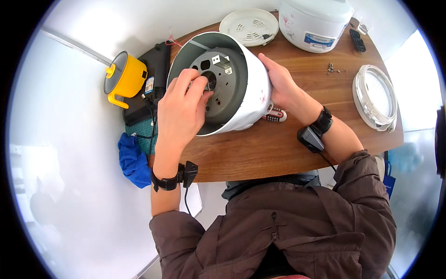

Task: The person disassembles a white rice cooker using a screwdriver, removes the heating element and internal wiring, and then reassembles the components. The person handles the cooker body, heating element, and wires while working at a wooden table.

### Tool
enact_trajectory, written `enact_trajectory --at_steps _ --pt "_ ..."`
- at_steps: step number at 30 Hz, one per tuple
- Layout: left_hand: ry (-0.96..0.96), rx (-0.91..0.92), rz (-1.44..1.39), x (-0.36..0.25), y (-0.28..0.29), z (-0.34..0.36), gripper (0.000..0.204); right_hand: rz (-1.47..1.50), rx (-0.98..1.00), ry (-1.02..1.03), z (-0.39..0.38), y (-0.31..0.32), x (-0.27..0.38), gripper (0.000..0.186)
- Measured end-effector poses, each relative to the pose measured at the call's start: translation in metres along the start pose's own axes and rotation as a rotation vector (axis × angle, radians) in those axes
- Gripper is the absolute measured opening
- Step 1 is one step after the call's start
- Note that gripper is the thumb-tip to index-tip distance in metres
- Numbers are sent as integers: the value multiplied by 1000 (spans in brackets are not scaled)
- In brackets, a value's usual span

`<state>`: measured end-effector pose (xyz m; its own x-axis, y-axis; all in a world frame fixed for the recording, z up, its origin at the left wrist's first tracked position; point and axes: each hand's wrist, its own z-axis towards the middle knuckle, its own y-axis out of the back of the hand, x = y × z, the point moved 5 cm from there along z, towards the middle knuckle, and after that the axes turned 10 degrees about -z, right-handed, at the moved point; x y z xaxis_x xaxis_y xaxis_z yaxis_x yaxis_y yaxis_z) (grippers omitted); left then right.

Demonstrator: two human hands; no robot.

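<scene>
A white rice cooker shell (258, 83) lies tilted on the table with its open side toward me. Its grey metal bottom (227, 100) shows a central hole, several slots and a small silver bracket (222, 63). My left hand (182, 100) reaches inside, fingers pinched together beside the central hole; a small metallic bit shows at the fingertips, but its kind is unclear. Against the shell's right outer side, my right hand (281, 83) holds it steady, some fingers hidden behind. A screwdriver's red-and-black handle (275, 115) pokes out near the shell's lower right.
At the back are a round white vented cover (249, 27) and a white rice cooker (316, 23). Loose screws (331, 68) and a white ring-shaped lid (375, 97) lie right. A yellow pot (129, 74) stands on a black case (155, 65); a blue cloth (133, 160) hangs nearby.
</scene>
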<state>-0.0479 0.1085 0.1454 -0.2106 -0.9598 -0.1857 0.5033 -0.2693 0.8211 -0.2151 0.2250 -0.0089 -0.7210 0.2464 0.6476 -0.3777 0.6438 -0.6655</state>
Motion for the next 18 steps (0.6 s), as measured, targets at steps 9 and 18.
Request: enact_trajectory --at_steps 9,18 --pt "85 43 -32 18 -11 2 27 -52 -54 -7 2 7 0 43" --pt "124 12 -96 22 -14 2 25 -4 -11 -28 12 13 -10 42"
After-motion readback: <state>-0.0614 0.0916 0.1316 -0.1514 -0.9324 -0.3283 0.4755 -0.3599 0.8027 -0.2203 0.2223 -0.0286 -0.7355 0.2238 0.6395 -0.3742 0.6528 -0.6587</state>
